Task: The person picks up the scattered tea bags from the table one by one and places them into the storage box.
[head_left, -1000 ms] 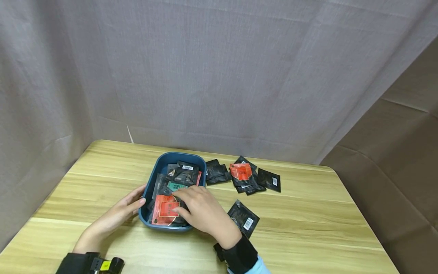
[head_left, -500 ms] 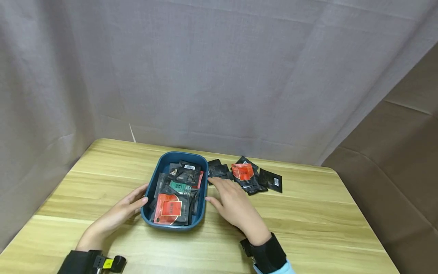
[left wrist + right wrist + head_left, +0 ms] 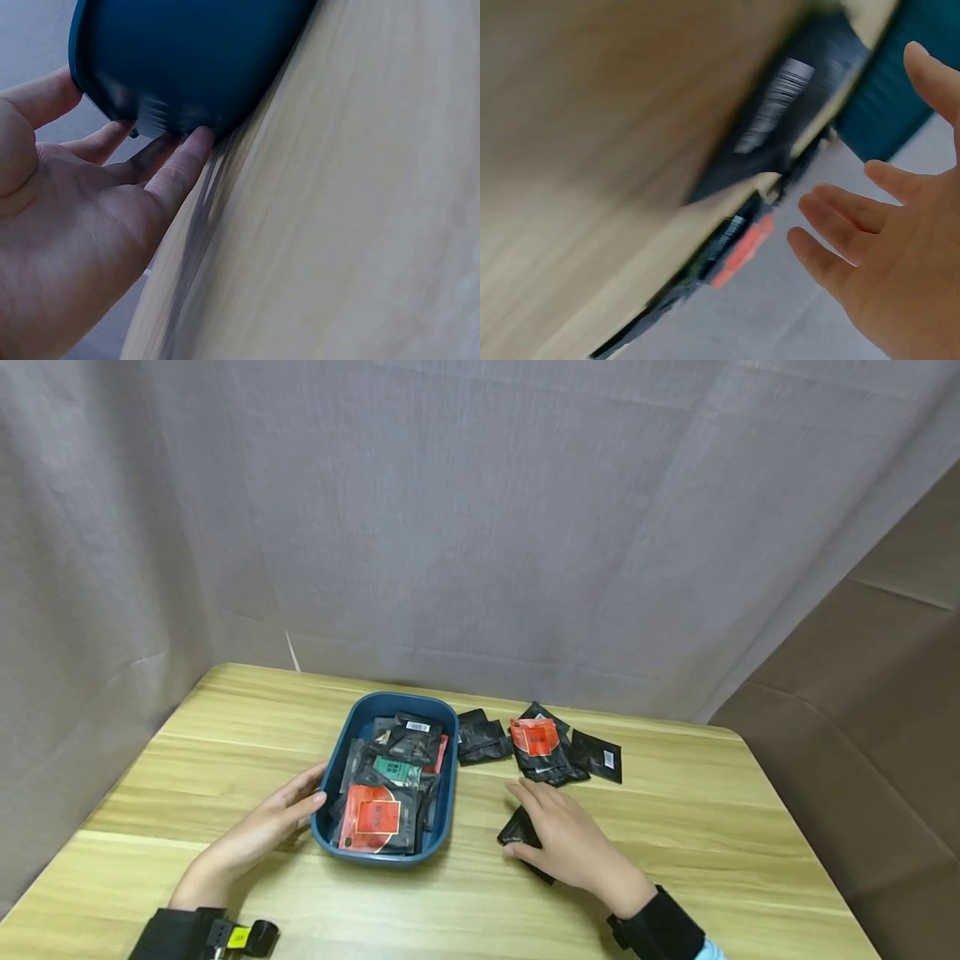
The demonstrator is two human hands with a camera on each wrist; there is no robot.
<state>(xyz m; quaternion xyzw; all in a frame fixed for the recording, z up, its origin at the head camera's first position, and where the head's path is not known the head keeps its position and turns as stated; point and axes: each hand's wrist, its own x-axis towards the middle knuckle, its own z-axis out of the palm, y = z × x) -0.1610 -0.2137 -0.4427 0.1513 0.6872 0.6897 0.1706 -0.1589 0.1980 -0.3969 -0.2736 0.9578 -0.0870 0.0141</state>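
Note:
A dark blue plastic bin (image 3: pixel 453 793) holds several flat sachets, among them a red-and-black sachet (image 3: pixel 377 817) on top and one with a green label (image 3: pixel 397 771). Against its left side rests my left hand (image 3: pixel 262 822), thumb at the rim; the left wrist view has the fingers fairly straight along the bin's outer wall (image 3: pixel 187 60). My right hand (image 3: pixel 573 843) hovers over a lone black sachet (image 3: pixel 519 831) and partly covers it in the head view. Seen from the right wrist, its fingers are spread, with that barcoded sachet (image 3: pixel 810 97) apart from them.
Beyond the right hand lies a pile of black sachets with a red one (image 3: pixel 536 737) on top. A single black sachet (image 3: pixel 597 755) lies to its right, and more black sachets (image 3: pixel 482 740) lie by the bin. A grey curtain (image 3: pixel 480 527) hangs behind the wooden table (image 3: pixel 720 827).
My right hand has left the sachets in the bin, passed over its right rim and moved right to the lone black sachet. The left hand stays at the bin's side.

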